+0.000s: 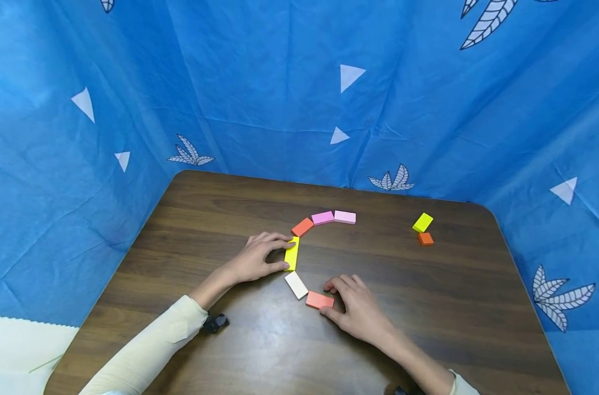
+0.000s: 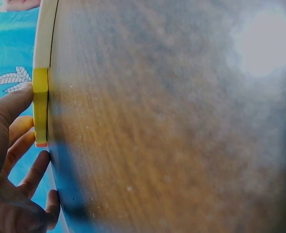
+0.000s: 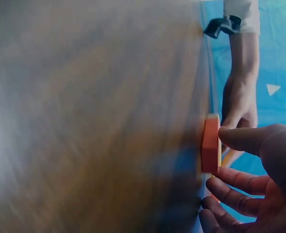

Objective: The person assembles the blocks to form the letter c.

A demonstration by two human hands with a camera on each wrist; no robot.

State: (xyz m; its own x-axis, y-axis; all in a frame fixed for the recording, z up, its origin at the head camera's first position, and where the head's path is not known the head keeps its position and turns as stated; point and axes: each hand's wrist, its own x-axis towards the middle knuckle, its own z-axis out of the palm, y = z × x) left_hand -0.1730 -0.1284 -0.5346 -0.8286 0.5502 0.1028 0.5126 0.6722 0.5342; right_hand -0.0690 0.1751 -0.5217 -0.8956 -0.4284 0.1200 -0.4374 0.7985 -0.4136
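The yellow block (image 1: 291, 253) lies flat near the table's (image 1: 220, 208) middle, long axis running near to far, pinched by the left hand (image 1: 257, 259) from its left. Just nearer lies a white block (image 1: 296, 285), then a coral block (image 1: 319, 300) pinched by the right hand (image 1: 356, 304). Farther along the arc sit 1 orange block (image 1: 302, 226) and 2 pink blocks (image 1: 334, 217); 2 small blocks (image 1: 423, 229) lie well apart, far right.

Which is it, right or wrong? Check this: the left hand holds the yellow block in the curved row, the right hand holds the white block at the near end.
Wrong in one respect. The right hand holds the salmon block at the near end, not the white block, which lies untouched beside it. The head view shows this. The left hand does hold the yellow block.
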